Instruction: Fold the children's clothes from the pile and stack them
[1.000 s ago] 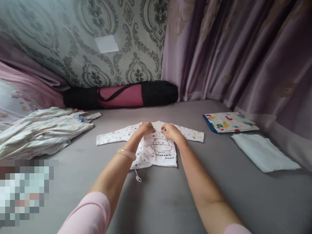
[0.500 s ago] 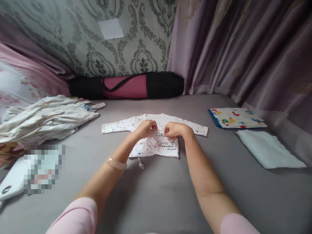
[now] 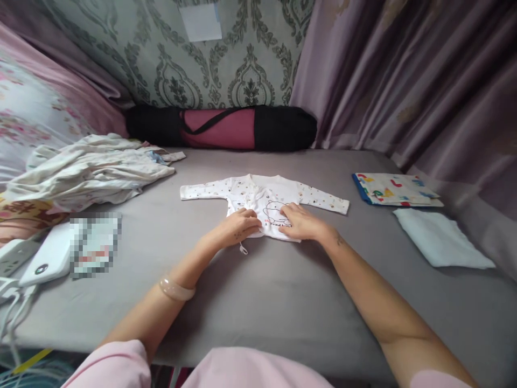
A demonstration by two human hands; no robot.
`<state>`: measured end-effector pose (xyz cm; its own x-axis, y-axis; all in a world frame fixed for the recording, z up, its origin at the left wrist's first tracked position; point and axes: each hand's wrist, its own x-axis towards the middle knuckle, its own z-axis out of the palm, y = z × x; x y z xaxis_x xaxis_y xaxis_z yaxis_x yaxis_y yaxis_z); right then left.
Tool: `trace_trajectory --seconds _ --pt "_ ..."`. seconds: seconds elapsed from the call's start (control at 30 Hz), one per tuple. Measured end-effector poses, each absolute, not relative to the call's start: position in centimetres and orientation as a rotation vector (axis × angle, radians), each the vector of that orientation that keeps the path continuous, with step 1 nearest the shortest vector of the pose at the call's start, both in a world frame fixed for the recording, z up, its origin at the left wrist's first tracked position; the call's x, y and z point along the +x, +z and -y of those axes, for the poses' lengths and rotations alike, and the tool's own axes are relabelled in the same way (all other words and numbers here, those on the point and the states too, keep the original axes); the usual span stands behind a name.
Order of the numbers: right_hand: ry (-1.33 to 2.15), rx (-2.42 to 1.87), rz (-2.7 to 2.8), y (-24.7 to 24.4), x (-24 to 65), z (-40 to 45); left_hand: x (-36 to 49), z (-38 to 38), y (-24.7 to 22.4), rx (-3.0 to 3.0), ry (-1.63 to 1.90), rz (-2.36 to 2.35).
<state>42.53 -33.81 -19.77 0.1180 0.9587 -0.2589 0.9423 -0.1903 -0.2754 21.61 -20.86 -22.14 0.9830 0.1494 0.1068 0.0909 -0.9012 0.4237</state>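
A small white baby top (image 3: 278, 188) lies spread on the grey sheet, its two sleeves stretched out to the sides. Small prints dot it, and a bear outline with lettering sits on the front. My left hand (image 3: 237, 226) rests on the lower left of the top, fingers extended over the cloth. On the lower right, my right hand (image 3: 299, 221) lies with fingers stretched across the printed bear, covering part of it and of the lettering. Both hands look open. A thin white tie string (image 3: 243, 249) hangs out below the hem near my left hand.
A heap of light clothes (image 3: 97, 167) lies at left, above a white power bank (image 3: 52, 253) with cables. A black and pink long bag (image 3: 226, 128) lies along the wall. At right are a colourful printed folded cloth (image 3: 398, 189) and a pale folded cloth (image 3: 442, 237).
Both hands have come down from the middle of the top towards its hem, and their pinched fingers have opened out flat on the cloth. The camera view has shifted.
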Motion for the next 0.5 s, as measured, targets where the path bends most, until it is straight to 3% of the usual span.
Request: trace_trajectory --seconds 0.3,0.5 --pt "0.386 -2.231 2.055 -20.8 42.2 38.5 20.3 21.6 -21.8 2.8 0.221 -0.143" --pt "0.317 -2.342 2.09 -19.5 40.5 35.9 21.6 22.0 -21.8 2.82 0.377 -0.349"
